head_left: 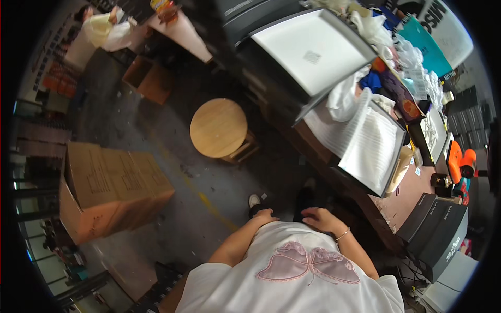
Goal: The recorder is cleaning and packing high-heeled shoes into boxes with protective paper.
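Both of my hands are low at my waist, beside the hem of my white shirt (313,292), which has a pink butterfly patch. My left hand (265,215) lies against the hem's left side; its fingers are too small and partly hidden to read. My right hand (323,220), with a thin bracelet at the wrist, rests near the hem's right side. Its fingers are loosely apart and nothing shows in them. A workbench (386,208) runs along my right, carrying an open box (373,151) lined with white padded sheet, apart from both hands.
A round wooden stool (218,128) stands ahead on the dark floor. Large cardboard cartons (115,188) are at left, and an open carton (148,78) lies farther off. A white-topped box (315,52), dark shoeboxes (433,229) and an orange tape dispenser (459,160) are at right. Another person (102,31) works far left.
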The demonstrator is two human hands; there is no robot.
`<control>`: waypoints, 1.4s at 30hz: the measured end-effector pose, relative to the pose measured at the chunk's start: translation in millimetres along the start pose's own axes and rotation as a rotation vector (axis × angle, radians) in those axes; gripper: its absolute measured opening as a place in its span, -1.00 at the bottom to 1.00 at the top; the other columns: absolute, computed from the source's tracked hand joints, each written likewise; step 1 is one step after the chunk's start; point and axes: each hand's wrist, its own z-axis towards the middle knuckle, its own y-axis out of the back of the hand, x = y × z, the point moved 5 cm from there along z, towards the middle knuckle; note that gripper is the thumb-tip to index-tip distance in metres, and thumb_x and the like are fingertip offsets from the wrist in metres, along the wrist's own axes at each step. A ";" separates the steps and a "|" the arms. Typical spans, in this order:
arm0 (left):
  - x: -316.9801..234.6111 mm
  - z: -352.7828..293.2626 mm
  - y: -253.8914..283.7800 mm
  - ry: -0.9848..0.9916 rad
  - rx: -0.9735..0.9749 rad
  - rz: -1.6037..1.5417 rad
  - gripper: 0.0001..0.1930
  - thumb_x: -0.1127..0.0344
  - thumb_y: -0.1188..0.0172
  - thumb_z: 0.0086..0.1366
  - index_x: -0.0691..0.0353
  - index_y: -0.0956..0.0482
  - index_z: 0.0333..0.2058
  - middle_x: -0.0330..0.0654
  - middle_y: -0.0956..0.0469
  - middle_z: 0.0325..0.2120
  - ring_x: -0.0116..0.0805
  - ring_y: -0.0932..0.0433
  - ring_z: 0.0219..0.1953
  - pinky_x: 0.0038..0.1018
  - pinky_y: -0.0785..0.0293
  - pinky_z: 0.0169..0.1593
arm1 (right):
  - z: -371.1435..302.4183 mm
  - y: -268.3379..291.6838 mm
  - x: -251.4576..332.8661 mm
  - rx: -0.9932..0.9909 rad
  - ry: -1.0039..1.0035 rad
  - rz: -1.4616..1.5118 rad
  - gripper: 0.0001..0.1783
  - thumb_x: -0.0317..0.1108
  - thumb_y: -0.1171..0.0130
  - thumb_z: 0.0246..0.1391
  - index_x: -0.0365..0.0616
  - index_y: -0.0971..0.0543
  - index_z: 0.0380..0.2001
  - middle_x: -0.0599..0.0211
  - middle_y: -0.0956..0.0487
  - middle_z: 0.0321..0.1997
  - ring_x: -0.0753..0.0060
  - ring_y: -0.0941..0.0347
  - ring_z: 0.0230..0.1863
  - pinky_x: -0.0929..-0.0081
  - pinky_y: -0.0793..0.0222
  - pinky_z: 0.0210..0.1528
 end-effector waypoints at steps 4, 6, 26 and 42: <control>71.1 -25.5 -14.0 0.108 0.018 -0.114 -0.15 -0.25 -0.31 -0.05 0.05 -0.33 0.18 -0.03 -0.25 0.23 -0.05 -0.18 0.29 -0.06 -0.19 0.25 | 36.5 -73.8 -4.2 0.111 -0.299 0.266 -0.56 -0.25 -0.17 0.15 -0.25 -0.46 0.05 0.17 -0.57 -0.08 0.43 -0.51 -0.14 0.50 -0.46 -0.14; 91.1 -32.4 -28.4 0.167 -0.009 -0.198 -0.07 -0.26 -0.33 -0.09 0.04 -0.26 0.23 -0.04 -0.18 0.26 -0.03 -0.12 0.31 -0.01 -0.18 0.24 | 49.0 -87.7 -24.6 0.142 -0.340 0.084 -0.52 -0.25 -0.19 0.15 -0.25 -0.43 0.09 0.23 -0.54 -0.06 0.52 -0.48 -0.13 0.57 -0.48 -0.22; 146.1 1.7 -101.5 0.459 -0.151 -0.330 0.10 -0.07 -0.44 -0.12 -0.03 0.06 0.33 0.14 -0.05 0.26 0.11 -0.15 0.25 -0.04 -0.22 0.19 | 139.1 110.8 -427.2 -1.133 -0.888 0.516 -0.40 0.02 -0.10 0.14 -0.14 -0.37 0.12 0.31 -0.48 0.05 0.35 -0.45 -0.10 0.40 -0.42 -0.15; 137.3 18.6 -72.4 0.494 -0.098 -0.272 0.12 -0.11 -0.43 -0.14 -0.03 0.07 0.32 0.15 -0.08 0.24 0.12 -0.15 0.24 -0.07 -0.20 0.21 | 209.4 89.7 -351.9 -0.253 -0.647 -0.701 -0.54 -0.02 -0.08 0.09 -0.30 -0.55 -0.41 -0.10 -0.55 -0.38 -0.10 -0.51 -0.26 0.14 -0.37 -0.21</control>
